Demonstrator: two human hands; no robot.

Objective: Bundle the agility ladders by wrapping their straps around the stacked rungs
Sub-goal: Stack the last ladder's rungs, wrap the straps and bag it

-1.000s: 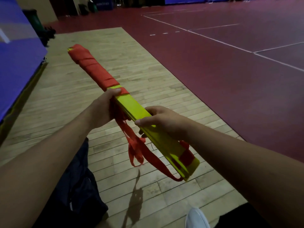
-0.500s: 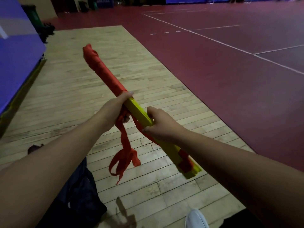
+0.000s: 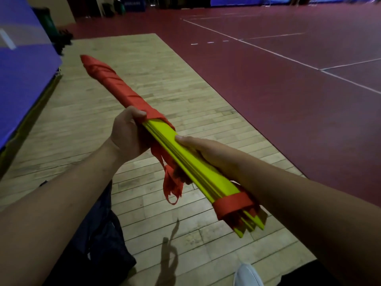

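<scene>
A stack of yellow-green ladder rungs (image 3: pixel 165 134) is held in the air, slanting from far left to near right. Red strap wrapping (image 3: pixel 115 87) covers its far half, and a short red band (image 3: pixel 233 205) circles the near end. My left hand (image 3: pixel 127 135) grips the stack at the edge of the wrapping, thumb on top. My right hand (image 3: pixel 208 152) holds the bare yellow middle from the right side, thumb lying along the top. A loose red strap loop (image 3: pixel 171 184) hangs below the stack between my hands.
Beneath is a pale wooden floor strip (image 3: pixel 185 96), with dark red court floor (image 3: pixel 288 89) to the right. A blue padded wall (image 3: pixel 22 65) runs along the left. A dark bag or cloth (image 3: pixel 103 234) lies near my left forearm, a white shoe tip (image 3: pixel 247 273) at the bottom.
The stack has rolled so its flat yellow face points up and it sits closer to the camera. My left hand shifted its grip at the wrap edge; the loose strap hangs shorter.
</scene>
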